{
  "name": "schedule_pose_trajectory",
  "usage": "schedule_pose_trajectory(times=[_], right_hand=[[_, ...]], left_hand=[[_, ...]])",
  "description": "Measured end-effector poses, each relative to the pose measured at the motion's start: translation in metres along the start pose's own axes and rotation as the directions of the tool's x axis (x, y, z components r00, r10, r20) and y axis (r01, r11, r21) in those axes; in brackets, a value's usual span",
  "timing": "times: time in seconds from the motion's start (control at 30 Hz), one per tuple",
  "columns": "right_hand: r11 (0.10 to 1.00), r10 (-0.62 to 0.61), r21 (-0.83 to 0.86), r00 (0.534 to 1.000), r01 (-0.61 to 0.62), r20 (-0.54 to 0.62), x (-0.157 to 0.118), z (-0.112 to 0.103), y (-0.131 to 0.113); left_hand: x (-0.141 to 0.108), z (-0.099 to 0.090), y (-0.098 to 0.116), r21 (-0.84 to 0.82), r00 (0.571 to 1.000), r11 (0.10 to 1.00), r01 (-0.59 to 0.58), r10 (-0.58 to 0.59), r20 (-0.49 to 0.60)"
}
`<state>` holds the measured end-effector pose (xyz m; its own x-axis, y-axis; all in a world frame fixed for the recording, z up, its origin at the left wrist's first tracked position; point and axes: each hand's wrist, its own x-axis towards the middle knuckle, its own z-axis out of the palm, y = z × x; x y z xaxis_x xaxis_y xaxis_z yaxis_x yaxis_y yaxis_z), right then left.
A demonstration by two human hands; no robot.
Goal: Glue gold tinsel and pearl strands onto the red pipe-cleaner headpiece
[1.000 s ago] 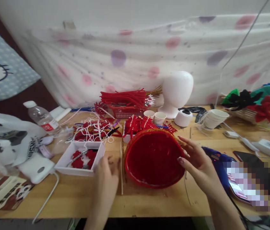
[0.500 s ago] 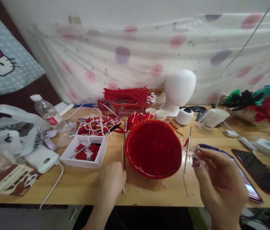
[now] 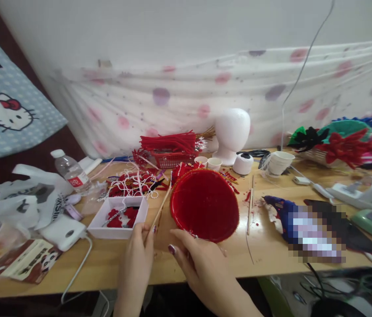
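My left hand (image 3: 138,255), left of centre near the table's front edge, is closed round a thin wooden stick (image 3: 162,206) that slants up and away. Just right of it, my right hand (image 3: 204,259) is in front of a round red piece (image 3: 206,204) with a glossy, dish-like face. Its thumb and forefinger are apart with nothing visible between them; the other fingers are partly hidden. A white box (image 3: 98,231) with red and silver ornaments sits beyond my left hand. Another wooden stick (image 3: 250,204) lies right of the red piece.
Behind stand a red basket (image 3: 169,159) of red stems, a white foam head (image 3: 232,132) and paper cups (image 3: 214,164). A dark blue glue gun (image 3: 280,211) lies right, near a power strip (image 3: 354,193). Left are a bottle (image 3: 70,169), plastic bags (image 3: 37,189) and a white cable (image 3: 77,268).
My left hand has lifted the stick off the table and tilted it. My right hand has moved left, from beside the glue gun to the front of the red piece. The view has shifted.
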<state>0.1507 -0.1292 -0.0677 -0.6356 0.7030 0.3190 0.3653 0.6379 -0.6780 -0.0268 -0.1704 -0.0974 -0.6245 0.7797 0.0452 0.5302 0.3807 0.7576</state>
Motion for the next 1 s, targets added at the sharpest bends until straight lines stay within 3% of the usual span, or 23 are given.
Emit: schedule_pose_trajectory(times=[0.07,0.13,0.2,0.27,0.3,0.37,0.4,0.43,0.5,0.53,0.6,0.63,0.7,0.83,1.0], right_hand=[[0.994,0.103,0.019,0.994,-0.103,0.028,0.009,0.004,-0.008],[0.979,0.167,0.107,0.985,-0.171,0.047,0.017,0.006,-0.015],[0.961,0.159,0.222,0.987,-0.162,0.034,0.022,0.004,-0.02],[0.945,0.108,0.314,0.994,-0.095,-0.026,0.022,-0.007,-0.018],[0.938,0.087,0.341,0.994,-0.058,-0.071,0.019,-0.016,-0.014],[0.922,0.064,0.387,0.974,0.026,-0.217,0.009,-0.043,-0.001],[0.916,0.076,0.395,0.939,0.066,-0.334,0.003,-0.058,0.008],[0.92,0.087,0.375,0.875,0.112,-0.475,-0.004,-0.074,0.016],[0.939,0.13,0.31,0.678,0.151,-0.723,-0.014,-0.103,0.032],[0.931,0.153,0.314,0.583,0.186,-0.798,-0.018,-0.114,0.039],[0.903,0.231,0.368,0.474,0.22,-0.85,-0.018,-0.127,0.049],[0.889,0.266,0.4,0.461,0.223,-0.847,-0.015,-0.129,0.052],[0.879,0.304,0.439,0.494,0.184,-0.815,-0.004,-0.13,0.057],[0.911,0.282,0.406,0.607,0.073,-0.743,0.032,-0.129,0.061],[0.852,0.405,0.52,0.563,0.053,-0.721,0.079,-0.142,0.076]], left_hand=[[-0.008,-0.004,0.004,-0.018,0.998,0.999,-0.03,0.029,-0.054],[-0.019,-0.005,0.009,-0.087,0.986,0.987,-0.132,0.122,-0.114],[-0.034,-0.004,0.015,-0.166,0.943,0.936,-0.309,0.278,-0.184],[-0.046,-0.002,0.021,-0.237,0.904,0.879,-0.414,0.366,-0.22],[-0.05,0.001,0.026,-0.291,0.909,0.866,-0.408,0.355,-0.217],[-0.052,0.009,0.038,-0.462,0.964,0.846,-0.267,0.231,-0.135],[-0.05,0.015,0.045,-0.559,0.986,0.813,-0.161,0.162,-0.049],[-0.045,0.022,0.054,-0.653,0.991,0.755,-0.051,0.121,0.062],[-0.029,0.038,0.075,-0.788,0.947,0.611,0.073,0.206,0.247],[-0.02,0.046,0.086,-0.835,0.92,0.537,0.119,0.257,0.296],[0.0,0.058,0.106,-0.886,0.913,0.385,0.259,0.202,0.355],[0.009,0.061,0.114,-0.879,0.899,0.341,0.333,0.167,0.405],[0.024,0.062,0.125,-0.859,0.88,0.326,0.394,0.136,0.455],[0.035,0.062,0.13,-0.812,0.868,0.452,0.37,0.144,0.476],[0.015,0.092,0.124,-0.71,0.876,0.677,0.193,0.207,0.436]])
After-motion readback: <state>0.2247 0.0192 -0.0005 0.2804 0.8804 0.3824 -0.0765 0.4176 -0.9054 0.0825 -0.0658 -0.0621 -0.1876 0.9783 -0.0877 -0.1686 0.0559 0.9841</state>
